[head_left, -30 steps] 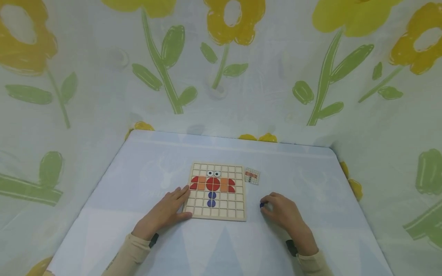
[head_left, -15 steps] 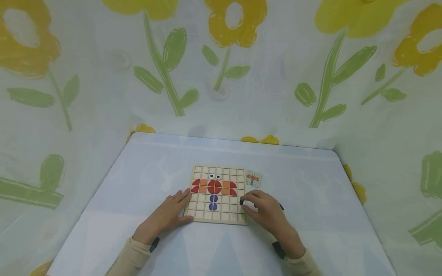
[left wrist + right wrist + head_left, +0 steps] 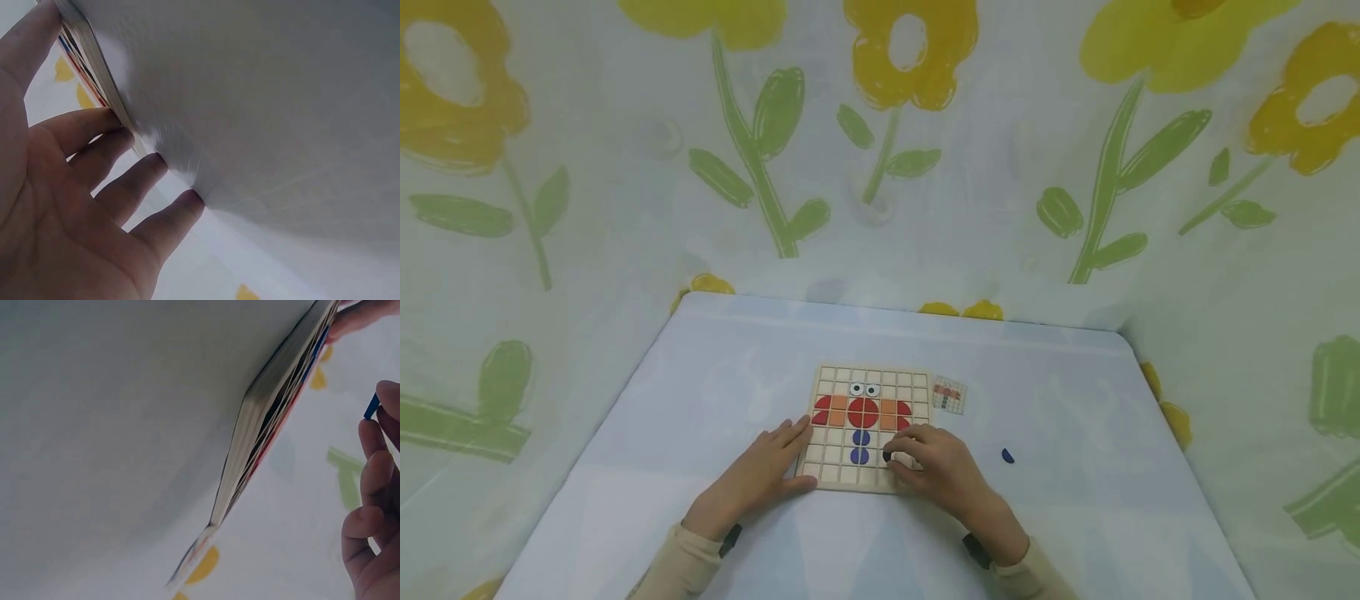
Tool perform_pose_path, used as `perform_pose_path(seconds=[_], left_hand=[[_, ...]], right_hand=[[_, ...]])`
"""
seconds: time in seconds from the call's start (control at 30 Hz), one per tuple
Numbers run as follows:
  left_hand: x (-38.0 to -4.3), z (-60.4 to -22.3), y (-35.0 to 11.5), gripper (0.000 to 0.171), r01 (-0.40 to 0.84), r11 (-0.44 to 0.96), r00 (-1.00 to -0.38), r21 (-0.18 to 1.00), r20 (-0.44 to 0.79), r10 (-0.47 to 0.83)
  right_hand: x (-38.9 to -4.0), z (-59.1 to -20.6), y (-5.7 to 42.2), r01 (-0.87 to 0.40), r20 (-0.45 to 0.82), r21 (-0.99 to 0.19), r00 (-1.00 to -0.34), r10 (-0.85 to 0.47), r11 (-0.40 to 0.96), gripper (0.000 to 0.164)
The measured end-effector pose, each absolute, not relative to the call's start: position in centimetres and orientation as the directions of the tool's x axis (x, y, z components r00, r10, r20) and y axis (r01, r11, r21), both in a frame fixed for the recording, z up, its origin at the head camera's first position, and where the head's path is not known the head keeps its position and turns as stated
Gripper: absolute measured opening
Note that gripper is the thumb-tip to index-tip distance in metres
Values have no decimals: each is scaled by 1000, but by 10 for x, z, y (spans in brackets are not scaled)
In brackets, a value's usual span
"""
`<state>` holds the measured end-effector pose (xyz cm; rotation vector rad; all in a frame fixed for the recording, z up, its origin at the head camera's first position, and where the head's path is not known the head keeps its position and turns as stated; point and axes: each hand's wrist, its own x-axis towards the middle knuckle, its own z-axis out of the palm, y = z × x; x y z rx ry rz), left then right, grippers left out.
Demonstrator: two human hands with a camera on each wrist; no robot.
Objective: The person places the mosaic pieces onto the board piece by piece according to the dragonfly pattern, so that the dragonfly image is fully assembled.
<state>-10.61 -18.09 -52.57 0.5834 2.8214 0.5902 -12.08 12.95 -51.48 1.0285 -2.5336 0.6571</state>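
A square wooden grid board [image 3: 835, 475] lies on the table. Set in it are two eye tiles [image 3: 864, 389], a red circle [image 3: 862, 412] of quarter pieces, orange squares [image 3: 887, 412] and red pieces at both sides, with blue half-circle tiles [image 3: 861, 447] below. My left hand [image 3: 756, 471] rests at the board's left edge, its fingers extended and fingertips along the side. Over the lower right part of the board, my right hand [image 3: 943, 467] pinches a blue half-circle tile [image 3: 372, 407] between thumb and index finger. That hand hides the board's lower right corner.
A small pattern card [image 3: 950, 395] showing a similar figure lies beside the board's upper right corner. One loose blue half-circle tile [image 3: 1008, 456] is on the table [image 3: 1075, 517] to the right. Flower-printed cloth walls [image 3: 970, 225] enclose the table's back and sides.
My right hand has moved left from beside the board to above it, carrying the pinched blue tile. The loose blue tile on the table has come into view. The left hand stays put.
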Motion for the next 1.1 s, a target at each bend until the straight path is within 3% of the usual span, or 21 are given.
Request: perform_pose_path(seconds=[0.2, 0.77, 1.1], left_hand=[[-104, -527, -180, 85, 337, 846, -904, 414, -108, 413], [-104, -531, -183, 83, 384, 837, -897, 389, -57, 438], [-103, -527, -183, 82, 388, 830, -893, 401, -58, 445]], right_hand=[[-120, -518, 117, -736, 443, -290, -670, -596, 612, 23], [-123, -503, 93, -688, 272, -259, -725, -633, 678, 16], [-128, -496, 76, -755, 180, -186, -655, -734, 628, 14]])
